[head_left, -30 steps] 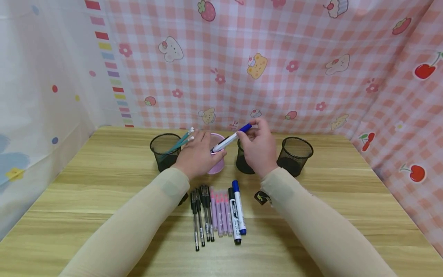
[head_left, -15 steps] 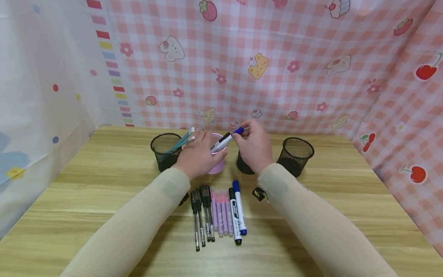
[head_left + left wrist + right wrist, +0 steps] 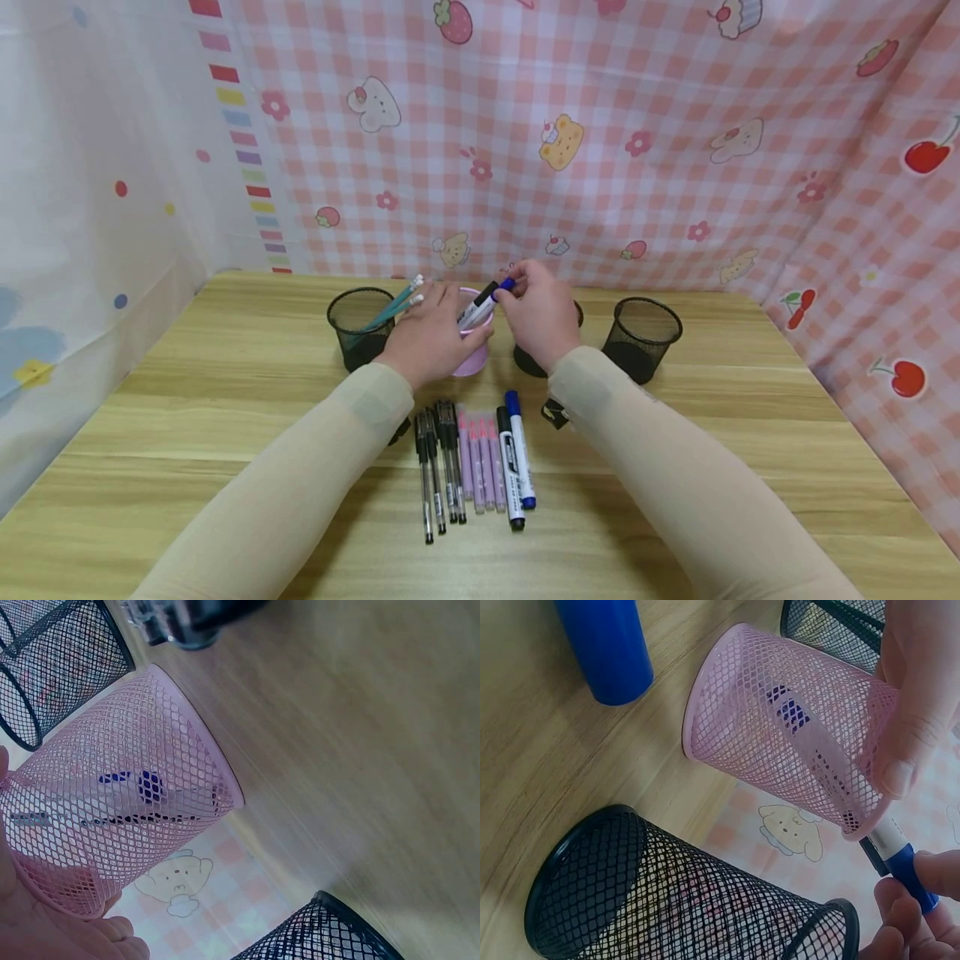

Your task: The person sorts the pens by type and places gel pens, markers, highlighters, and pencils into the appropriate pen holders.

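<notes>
My left hand [image 3: 424, 337] grips the pink mesh pen cup [image 3: 127, 772] near its rim, with the thumb [image 3: 904, 761] on the near side and other fingers behind. My right hand [image 3: 542, 315] pinches a blue-capped whiteboard marker [image 3: 907, 877] by its cap. Its white body slants down inside the pink cup, the blue lower end showing through the mesh. Beside it in the same cup leans a black-capped whiteboard marker [image 3: 482, 300]. A black mesh pen cup [image 3: 697, 892] stands just under my right hand, partly hidden by it in the head view.
At left, a black mesh cup [image 3: 343, 340] holds several teal pencils [image 3: 392, 312]; another [image 3: 643, 337] stands at right. In front lie several black gel pens [image 3: 426, 467], several pink-purple highlighters [image 3: 480, 467], a black marker [image 3: 512, 475] and a blue marker [image 3: 522, 458].
My right hand has moved left and slightly down, sliding the blue marker deeper into the pink cup. The left hand keeps its place on the cup.
</notes>
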Tool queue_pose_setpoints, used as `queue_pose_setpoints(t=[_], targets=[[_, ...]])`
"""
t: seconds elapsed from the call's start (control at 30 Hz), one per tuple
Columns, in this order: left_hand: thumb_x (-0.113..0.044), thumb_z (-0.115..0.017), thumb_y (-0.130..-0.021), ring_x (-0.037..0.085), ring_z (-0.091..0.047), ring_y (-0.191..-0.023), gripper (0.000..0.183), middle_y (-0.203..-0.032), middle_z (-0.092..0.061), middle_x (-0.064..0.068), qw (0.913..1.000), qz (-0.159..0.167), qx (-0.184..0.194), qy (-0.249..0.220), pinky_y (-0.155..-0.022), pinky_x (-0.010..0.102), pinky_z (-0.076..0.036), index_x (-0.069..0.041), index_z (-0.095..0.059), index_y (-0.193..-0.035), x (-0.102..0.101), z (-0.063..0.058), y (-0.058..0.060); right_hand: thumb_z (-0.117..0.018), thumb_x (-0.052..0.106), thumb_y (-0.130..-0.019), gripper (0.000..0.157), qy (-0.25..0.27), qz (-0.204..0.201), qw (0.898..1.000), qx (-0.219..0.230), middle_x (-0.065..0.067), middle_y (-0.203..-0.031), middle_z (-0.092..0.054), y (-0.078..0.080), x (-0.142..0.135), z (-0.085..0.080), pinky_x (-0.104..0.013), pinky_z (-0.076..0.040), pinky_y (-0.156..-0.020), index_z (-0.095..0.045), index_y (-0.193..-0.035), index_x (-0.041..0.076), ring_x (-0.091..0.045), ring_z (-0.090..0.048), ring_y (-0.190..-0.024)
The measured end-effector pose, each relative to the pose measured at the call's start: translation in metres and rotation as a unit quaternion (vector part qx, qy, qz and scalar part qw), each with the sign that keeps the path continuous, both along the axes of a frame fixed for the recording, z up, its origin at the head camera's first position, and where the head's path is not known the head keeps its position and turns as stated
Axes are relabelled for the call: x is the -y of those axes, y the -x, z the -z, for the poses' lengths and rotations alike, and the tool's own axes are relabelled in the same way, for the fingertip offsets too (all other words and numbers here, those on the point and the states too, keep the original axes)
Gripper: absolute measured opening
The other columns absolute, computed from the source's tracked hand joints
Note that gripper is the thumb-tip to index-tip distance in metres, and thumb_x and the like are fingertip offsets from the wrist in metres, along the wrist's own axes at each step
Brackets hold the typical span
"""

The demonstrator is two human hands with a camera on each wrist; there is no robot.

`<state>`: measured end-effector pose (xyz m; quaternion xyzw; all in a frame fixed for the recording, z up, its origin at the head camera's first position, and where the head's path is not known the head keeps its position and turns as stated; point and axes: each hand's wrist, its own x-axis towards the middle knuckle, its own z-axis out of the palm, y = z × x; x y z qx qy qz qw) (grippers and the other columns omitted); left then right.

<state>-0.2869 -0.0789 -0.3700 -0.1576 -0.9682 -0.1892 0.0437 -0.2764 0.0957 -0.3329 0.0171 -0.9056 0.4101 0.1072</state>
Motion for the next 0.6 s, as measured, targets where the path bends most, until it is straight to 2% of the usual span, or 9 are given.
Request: queue_pose_setpoints(t=[0.2,0.47,0.6], targets=[[-0.073,-0.047,-0.1,0.041,-0.015,-0.163,0.089,-0.171,-0.03,0.014,0.9999,-0.001,0.009,0.005,-0.123,0.06,-0.037,-0.009,-0.036,-0.16,0.0002,-0.0006,-0.0015,-0.067,0.027,-0.105,0.02,-0.021,-0.005,0.999,0.033,-0.001,-0.104,-0.073,0.0031,0.0046,-0.001,-0.033,-0.057,-0.068,-0.064,-0.121,0.016,-0.019,-0.069,-0.085],[-0.073,-0.047,-0.1,0.041,-0.015,-0.163,0.086,-0.171,-0.03,0.013,1.0,-0.001,0.008,0.0,-0.122,0.06,-0.039,-0.011,-0.037,-0.16,0.0003,-0.0002,-0.0023,-0.065,0.025,-0.106,0.019,-0.085,-0.012,0.996,0.021,-0.003,-0.108,-0.077,0.0062,0.0081,0.0025,-0.033,-0.056,-0.069,-0.071,-0.119,0.013,-0.019,-0.07,-0.086],[-0.073,-0.046,-0.101,0.041,-0.016,-0.163,0.086,-0.171,-0.03,0.013,1.0,-0.002,0.007,-0.003,-0.122,0.06,-0.038,-0.011,-0.037,-0.16,0.0,0.0006,-0.0015,-0.066,0.025,-0.106,0.023,-0.094,-0.018,0.995,0.024,-0.004,-0.111,-0.078,0.0062,0.0087,0.0033,-0.033,-0.057,-0.069,-0.071,-0.125,0.014,-0.019,-0.071,-0.088]])
